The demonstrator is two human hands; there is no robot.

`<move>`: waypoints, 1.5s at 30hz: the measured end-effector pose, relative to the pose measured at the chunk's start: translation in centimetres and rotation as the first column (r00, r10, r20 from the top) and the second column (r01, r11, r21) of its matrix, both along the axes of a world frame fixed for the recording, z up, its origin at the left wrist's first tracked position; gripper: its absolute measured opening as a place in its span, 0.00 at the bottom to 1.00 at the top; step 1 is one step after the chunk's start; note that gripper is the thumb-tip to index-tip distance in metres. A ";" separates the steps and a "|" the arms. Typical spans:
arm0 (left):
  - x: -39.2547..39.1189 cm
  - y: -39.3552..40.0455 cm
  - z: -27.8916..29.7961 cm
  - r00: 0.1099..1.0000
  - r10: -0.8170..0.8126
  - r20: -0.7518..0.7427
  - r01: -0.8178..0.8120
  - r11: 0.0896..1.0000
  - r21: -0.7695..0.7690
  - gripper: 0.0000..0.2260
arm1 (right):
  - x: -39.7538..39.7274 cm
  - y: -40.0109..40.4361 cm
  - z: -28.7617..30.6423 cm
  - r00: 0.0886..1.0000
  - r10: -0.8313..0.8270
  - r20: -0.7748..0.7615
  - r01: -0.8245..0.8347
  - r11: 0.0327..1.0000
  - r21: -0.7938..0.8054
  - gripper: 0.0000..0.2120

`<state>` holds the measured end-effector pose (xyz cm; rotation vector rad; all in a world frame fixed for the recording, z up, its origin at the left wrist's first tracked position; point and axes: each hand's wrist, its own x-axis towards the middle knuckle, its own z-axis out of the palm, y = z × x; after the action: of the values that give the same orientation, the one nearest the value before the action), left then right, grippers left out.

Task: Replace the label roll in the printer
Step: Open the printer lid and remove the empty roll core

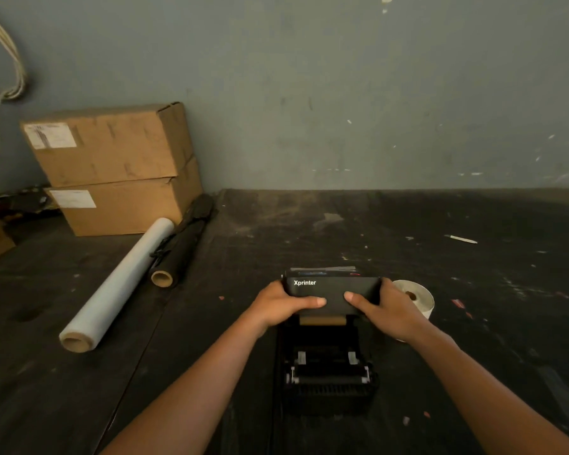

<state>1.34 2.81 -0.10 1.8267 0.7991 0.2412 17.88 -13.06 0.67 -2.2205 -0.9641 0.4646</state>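
Note:
A black label printer (329, 379) stands on the dark table in front of me, its lid (334, 289) marked "Xprinter" raised. My left hand (283, 305) grips the lid's left end, thumb lying across its front. My right hand (386, 310) grips the right end the same way. Under the lid, a brown cardboard core (322, 320) lies in the open bay. A white label roll (414, 295) stands on the table just right of the printer, partly hidden behind my right hand.
A roll of clear stretch film (119, 284) and a black roll (181, 244) lie to the left. Two stacked cardboard boxes (112, 165) stand against the grey wall at the back left. A small white pen-like object (462, 239) lies at the right.

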 end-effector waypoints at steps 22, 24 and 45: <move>8.7 7.7 3.2 0.953 0.302 0.008 -0.259 0.832 -0.490 0.36 | 6.3 9.8 1.3 0.978 -0.127 0.166 0.094 0.977 0.194 0.36; 8.9 8.0 3.2 0.954 0.298 -0.016 -0.266 0.825 -0.498 0.36 | 6.5 10.0 1.3 0.982 -0.120 0.146 0.094 0.980 0.175 0.36; 2.7 0.4 -6.4 0.843 0.527 0.106 -0.526 0.850 -0.045 0.15 | 4.1 2.3 -7.1 0.895 -0.124 -0.429 0.256 0.930 0.264 0.33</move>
<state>4.00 3.26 -6.49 1.5273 1.2090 0.6880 21.97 -10.72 -6.47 -1.8078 -0.5447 0.6040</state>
